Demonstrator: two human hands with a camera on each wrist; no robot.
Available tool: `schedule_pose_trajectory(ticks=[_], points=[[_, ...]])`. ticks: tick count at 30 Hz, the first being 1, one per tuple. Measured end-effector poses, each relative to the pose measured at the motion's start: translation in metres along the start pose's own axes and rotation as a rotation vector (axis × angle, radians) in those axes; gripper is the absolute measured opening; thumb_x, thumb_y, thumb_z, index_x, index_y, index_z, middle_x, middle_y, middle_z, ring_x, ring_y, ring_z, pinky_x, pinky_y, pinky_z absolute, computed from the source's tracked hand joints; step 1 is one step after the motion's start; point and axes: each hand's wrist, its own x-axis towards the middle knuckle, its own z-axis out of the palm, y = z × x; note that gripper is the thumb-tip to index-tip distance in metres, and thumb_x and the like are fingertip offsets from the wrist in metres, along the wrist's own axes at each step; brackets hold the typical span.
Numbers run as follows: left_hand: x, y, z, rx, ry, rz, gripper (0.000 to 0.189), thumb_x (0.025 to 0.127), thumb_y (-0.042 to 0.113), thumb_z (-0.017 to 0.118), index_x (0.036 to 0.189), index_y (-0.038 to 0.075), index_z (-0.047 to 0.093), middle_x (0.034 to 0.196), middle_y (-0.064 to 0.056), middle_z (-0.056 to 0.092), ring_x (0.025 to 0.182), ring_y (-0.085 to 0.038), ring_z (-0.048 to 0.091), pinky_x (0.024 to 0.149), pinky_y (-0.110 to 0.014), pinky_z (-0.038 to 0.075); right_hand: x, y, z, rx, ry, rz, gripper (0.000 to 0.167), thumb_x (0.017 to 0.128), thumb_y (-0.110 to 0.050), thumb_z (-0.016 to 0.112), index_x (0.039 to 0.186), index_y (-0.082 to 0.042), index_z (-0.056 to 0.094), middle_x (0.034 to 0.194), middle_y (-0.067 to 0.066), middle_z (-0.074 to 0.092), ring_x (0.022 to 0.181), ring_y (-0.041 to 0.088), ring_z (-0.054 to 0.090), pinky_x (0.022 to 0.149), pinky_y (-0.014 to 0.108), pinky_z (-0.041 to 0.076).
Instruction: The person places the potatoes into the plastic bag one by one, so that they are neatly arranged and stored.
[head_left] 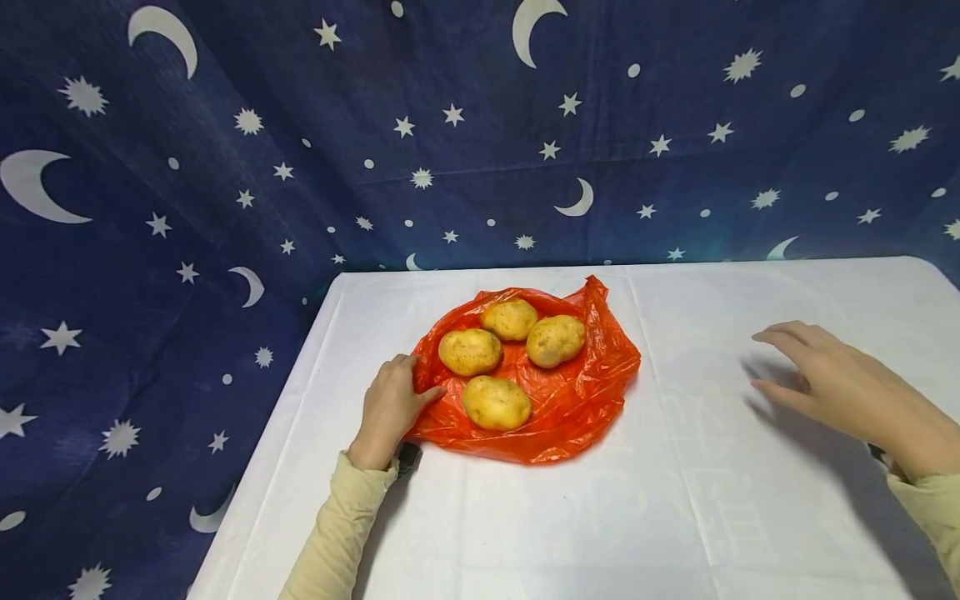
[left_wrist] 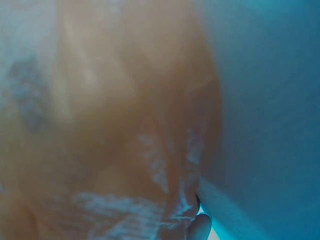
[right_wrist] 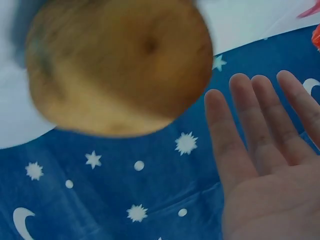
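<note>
A crumpled red plastic bag [head_left: 577, 421] lies spread on the table with several potatoes [head_left: 497, 403] on it. At its left edge my left hand [head_left: 388, 408] holds the plastic, thumb over the rim and fingers along the outer side. Blurred, wrinkled film [left_wrist: 125, 125] fills much of the left wrist view, a fingertip showing at the bottom. Over to the right, my right hand [head_left: 840, 383] is held above the table with its fingers extended. Another potato [right_wrist: 120, 65] appears large beside that hand in the right wrist view; the head view does not show it.
A white cloth covers the table [head_left: 600, 525]. Behind it and on the left hangs a dark blue curtain [head_left: 480, 133] with moons and stars. The right hand casts a shadow on the cloth.
</note>
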Motion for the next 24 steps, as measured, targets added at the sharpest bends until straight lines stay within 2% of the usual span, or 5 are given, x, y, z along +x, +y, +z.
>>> schedule_pose_trajectory(ticks=[4, 8, 15, 19, 24], points=[[0.0, 0.0, 0.0, 0.005, 0.002, 0.003, 0.057, 0.075, 0.031, 0.088, 0.113, -0.005, 0.066, 0.1, -0.017, 0.065, 0.091, -0.033, 0.061, 0.082, -0.048, 0.056, -0.006, 0.009, -0.006, -0.011, -0.032, 0.016, 0.059, 0.07, -0.018, 0.087, 0.118, 0.001, 0.059, 0.109, 0.017, 0.058, 0.063, 0.004, 0.05, 0.052, 0.029, 0.044], [0.0, 0.0, 0.001, 0.008, -0.004, -0.002, 0.058, 0.076, 0.031, 0.087, 0.115, -0.005, 0.065, 0.103, -0.017, 0.066, 0.093, -0.033, 0.061, 0.083, -0.049, 0.056, -0.009, 0.017, -0.009, -0.007, -0.033, 0.011, 0.059, 0.069, -0.017, 0.088, 0.118, 0.0, 0.059, 0.106, 0.014, 0.059, 0.064, 0.004, 0.054, 0.054, 0.029, 0.048], [0.0, 0.001, 0.002, 0.014, -0.009, -0.004, 0.057, 0.075, 0.032, 0.088, 0.115, -0.004, 0.066, 0.102, -0.017, 0.066, 0.094, -0.033, 0.061, 0.083, -0.05, 0.056, -0.015, 0.023, -0.008, -0.015, -0.03, 0.032, 0.057, 0.069, -0.014, 0.087, 0.116, 0.003, 0.059, 0.102, 0.016, 0.06, 0.076, 0.022, 0.058, 0.065, 0.042, 0.051], [-0.001, 0.0, 0.002, 0.018, -0.002, -0.002, 0.055, 0.075, 0.031, 0.088, 0.112, -0.003, 0.066, 0.101, -0.017, 0.065, 0.093, -0.034, 0.061, 0.08, -0.051, 0.056, -0.017, 0.025, -0.006, 0.0, -0.056, 0.09, 0.058, 0.07, -0.013, 0.087, 0.116, 0.005, 0.058, 0.108, 0.024, 0.059, 0.091, 0.038, 0.057, 0.076, 0.055, 0.047], [-0.001, 0.0, 0.001, 0.016, 0.008, 0.003, 0.055, 0.075, 0.031, 0.088, 0.112, -0.004, 0.066, 0.101, -0.017, 0.065, 0.092, -0.034, 0.06, 0.08, -0.05, 0.056, -0.021, 0.027, -0.005, 0.012, -0.082, 0.131, 0.057, 0.071, -0.014, 0.086, 0.117, 0.007, 0.058, 0.114, 0.03, 0.056, 0.101, 0.047, 0.053, 0.084, 0.059, 0.044]])
